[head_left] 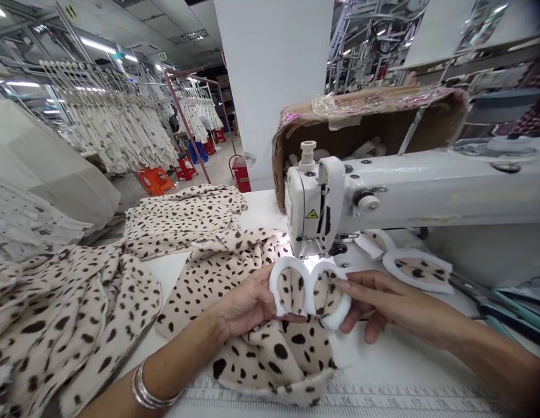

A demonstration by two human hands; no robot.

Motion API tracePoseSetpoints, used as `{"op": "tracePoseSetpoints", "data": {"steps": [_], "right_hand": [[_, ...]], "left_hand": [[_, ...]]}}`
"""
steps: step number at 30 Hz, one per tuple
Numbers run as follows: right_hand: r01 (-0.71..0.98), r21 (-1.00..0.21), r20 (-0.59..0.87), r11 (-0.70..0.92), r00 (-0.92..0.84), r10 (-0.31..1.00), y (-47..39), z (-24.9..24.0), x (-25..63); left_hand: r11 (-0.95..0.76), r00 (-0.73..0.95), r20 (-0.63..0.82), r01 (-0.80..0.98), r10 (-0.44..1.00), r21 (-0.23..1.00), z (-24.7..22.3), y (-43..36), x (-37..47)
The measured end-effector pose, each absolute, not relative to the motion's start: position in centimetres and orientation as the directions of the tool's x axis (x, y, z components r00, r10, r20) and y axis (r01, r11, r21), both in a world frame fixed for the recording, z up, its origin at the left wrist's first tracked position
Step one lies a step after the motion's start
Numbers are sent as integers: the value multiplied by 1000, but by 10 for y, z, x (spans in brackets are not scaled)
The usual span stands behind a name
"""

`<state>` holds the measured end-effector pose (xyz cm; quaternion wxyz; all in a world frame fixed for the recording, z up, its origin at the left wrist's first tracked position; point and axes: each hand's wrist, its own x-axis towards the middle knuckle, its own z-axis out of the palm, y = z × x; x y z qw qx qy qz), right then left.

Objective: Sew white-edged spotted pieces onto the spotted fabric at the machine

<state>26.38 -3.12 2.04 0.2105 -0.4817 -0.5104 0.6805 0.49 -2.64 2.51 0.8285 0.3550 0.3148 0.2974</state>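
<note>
Just in front of the sewing machine's needle, my left hand (252,299) grips a rounded fabric ear piece (291,290) with a white fleecy rim and a spotted beige middle. A matching ear piece (326,293) sits right beside it, held at its right edge by the thumb and fingers of my right hand (378,299). Below both hands spreads spotted plush fabric (274,354), partly hidden by my left hand. Another ear piece (418,270) lies on the machine bed to the right, with one more (374,241) partly behind it.
The white sewing machine (313,203) fills the right side, an open cardboard box (283,151) behind it. Scissors (483,299) lie at the right. Spotted fabric piles (183,220) cover the left, and a printed ruler (383,397) runs along the front edge.
</note>
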Motion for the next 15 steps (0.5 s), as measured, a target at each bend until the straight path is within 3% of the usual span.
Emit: {"op": "tracePoseSetpoints", "data": {"steps": [3, 9, 12, 15], "right_hand": [[231, -881, -472, -412, -439, 764, -29, 22, 263], [334, -905, -409, -264, -511, 756, -26, 26, 259], [491, -864, -340, -115, -398, 852, -17, 33, 277], [710, -704, -182, 4, -186, 966, -3, 44, 312]], "left_hand": [[579, 604, -336, -262, 722, 772, 27, -27, 5], [567, 579, -340, -269, 741, 778, 30, -29, 8], [571, 574, -346, -273, 743, 774, 30, -30, 10], [585, 569, -357, -284, 741, 760, 29, -30, 10]]}}
